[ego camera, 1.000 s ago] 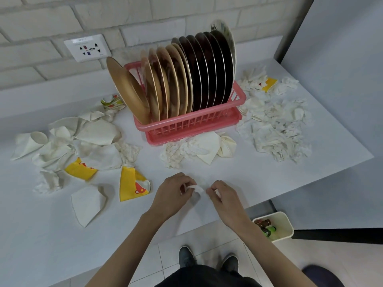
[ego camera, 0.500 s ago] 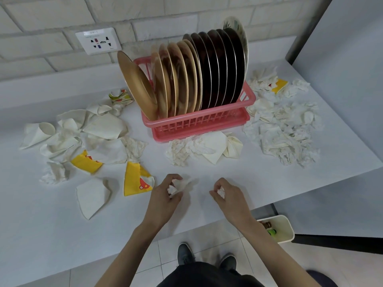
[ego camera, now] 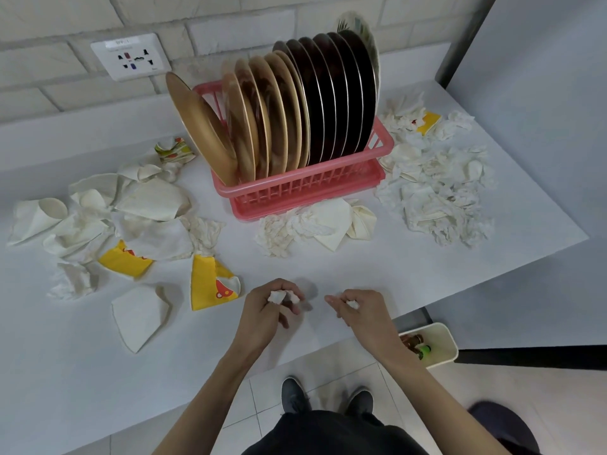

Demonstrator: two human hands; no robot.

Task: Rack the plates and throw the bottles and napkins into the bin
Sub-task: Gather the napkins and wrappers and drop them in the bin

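Note:
Near the table's front edge, my left hand [ego camera: 267, 310] grips a crumpled white napkin piece [ego camera: 278, 296]. My right hand [ego camera: 359, 311] curls round a smaller white napkin scrap [ego camera: 352, 304]. The two hands are a short way apart. A pink rack [ego camera: 305, 188] at the back holds several tan and dark plates [ego camera: 295, 103] upright. Heaps of napkins lie left [ego camera: 108, 221], in front of the rack [ego camera: 315, 224] and right [ego camera: 437, 188]. A white bin [ego camera: 441, 336] on the floor below the table's right end holds bottles [ego camera: 418, 346].
Yellow printed napkins [ego camera: 210, 284] and a folded white one [ego camera: 138, 315] lie left of my left hand. A wall socket [ego camera: 131, 57] sits on the brick wall. A grey panel [ego camera: 542, 93] stands at the right. My shoes [ego camera: 295, 394] are on the tiled floor.
My hands, which met over one white napkin at the table's front, have drawn apart, each now holding a piece of it. The view has shifted slightly.

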